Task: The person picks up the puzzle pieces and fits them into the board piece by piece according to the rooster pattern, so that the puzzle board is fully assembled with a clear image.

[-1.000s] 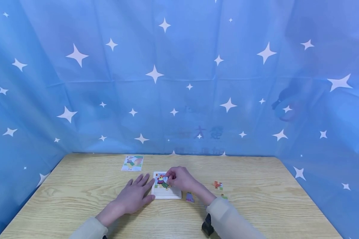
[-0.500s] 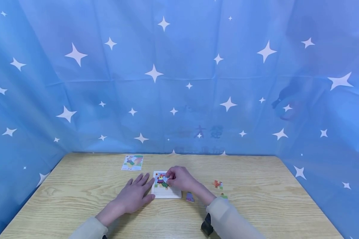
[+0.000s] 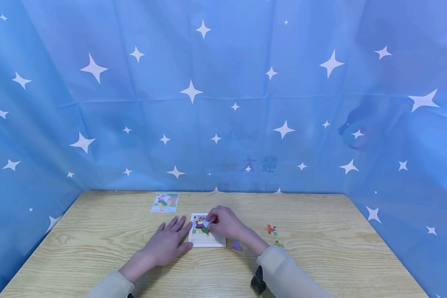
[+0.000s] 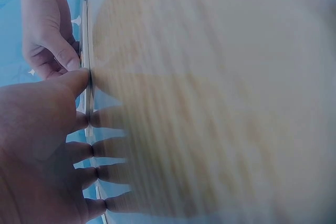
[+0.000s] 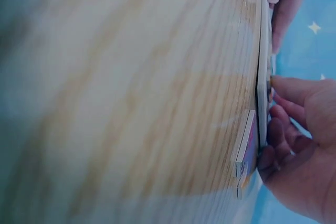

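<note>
A small white puzzle board [image 3: 208, 244] lies on the table, its upper part filled with a colourful rooster picture [image 3: 200, 224]. My left hand [image 3: 167, 246] lies flat, fingers spread. Its thumb and index finger touch the board's left edge. Over the board, my right hand [image 3: 226, 223] pinches a puzzle piece between thumb and fingers; the piece is mostly hidden by them. In the right wrist view the thumb and fingertips of the right hand [image 5: 304, 124] meet at the board's top surface. A purple puzzle piece [image 3: 236, 246] lies just right of the board.
An orange puzzle piece [image 3: 271, 230] and a green one [image 3: 279, 245], partly covered by the right sleeve, lie farther right. A printed rooster card [image 3: 165, 203] lies at the back left. A blue star-patterned curtain [image 3: 223, 124] hangs behind the wooden table [image 3: 320, 231].
Both hands keep nearly the same place. The right hand stays pinched over the board with only a very slight shift; the left remains at the board's edge.
</note>
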`<state>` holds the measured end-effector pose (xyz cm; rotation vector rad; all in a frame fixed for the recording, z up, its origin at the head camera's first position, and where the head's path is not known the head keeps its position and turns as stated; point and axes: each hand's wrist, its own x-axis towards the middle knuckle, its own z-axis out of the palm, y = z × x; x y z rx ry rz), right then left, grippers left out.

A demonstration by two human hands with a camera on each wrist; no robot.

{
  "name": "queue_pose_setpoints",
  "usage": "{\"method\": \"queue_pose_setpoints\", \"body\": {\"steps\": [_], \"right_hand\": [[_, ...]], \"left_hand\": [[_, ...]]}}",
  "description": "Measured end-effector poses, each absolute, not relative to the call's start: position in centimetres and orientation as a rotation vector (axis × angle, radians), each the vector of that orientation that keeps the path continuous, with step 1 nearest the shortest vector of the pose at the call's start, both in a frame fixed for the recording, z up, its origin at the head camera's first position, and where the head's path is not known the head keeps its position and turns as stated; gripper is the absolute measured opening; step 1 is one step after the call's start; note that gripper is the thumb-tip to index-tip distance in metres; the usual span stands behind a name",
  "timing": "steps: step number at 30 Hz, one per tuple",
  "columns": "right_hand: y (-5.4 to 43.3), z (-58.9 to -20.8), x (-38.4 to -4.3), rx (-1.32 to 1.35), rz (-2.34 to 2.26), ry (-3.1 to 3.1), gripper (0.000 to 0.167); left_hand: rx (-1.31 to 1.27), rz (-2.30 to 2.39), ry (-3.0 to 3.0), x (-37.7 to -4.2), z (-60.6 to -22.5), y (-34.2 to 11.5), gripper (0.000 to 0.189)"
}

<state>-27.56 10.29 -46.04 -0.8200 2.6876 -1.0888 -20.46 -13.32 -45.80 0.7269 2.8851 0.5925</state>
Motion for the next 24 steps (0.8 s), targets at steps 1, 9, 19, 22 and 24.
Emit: {"method": "queue_pose_setpoints", "body": {"steps": [1, 9, 19, 22, 24], "right_hand": [[10.3, -46.0, -27.6, -0.815, -1.086, 2.688, 0.007], [10.4, -46.1, -27.6, -0.82, -1.072, 2.696, 0.007], [10.4, -45.8, -27.5, -0.854, -1.06, 2.693, 0.006], [10.3, -45.9, -27.5, -0.867, -1.046, 2.698, 0.006], [10.4, -45.8, -27.5, -0.869, -1.045, 2.698, 0.006]], "left_hand": [[0.728, 0.594, 2.884, -20.5, -45.8, -13.3, 0.064], [0.775, 0.589, 2.91, -21.0, -47.1, -13.6, 0.063], [0.791, 0.592, 2.903, -20.7, -46.4, -13.5, 0.063], [0.803, 0.589, 2.909, -20.8, -46.7, -13.6, 0.064], [0.791, 0.592, 2.907, -20.8, -46.8, -13.6, 0.064]]}}
